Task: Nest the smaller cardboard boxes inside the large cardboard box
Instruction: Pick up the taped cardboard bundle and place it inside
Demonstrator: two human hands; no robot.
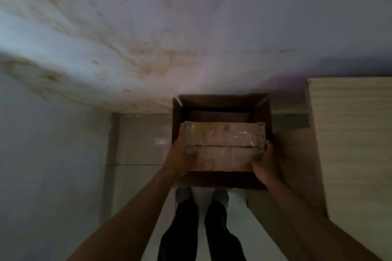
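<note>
Though dim, small box (223,146) between hands (222,161).

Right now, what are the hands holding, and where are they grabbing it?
Both hands hold a small taped cardboard box over the open large box. The left hand grips its left end, the right hand its right end.
</note>
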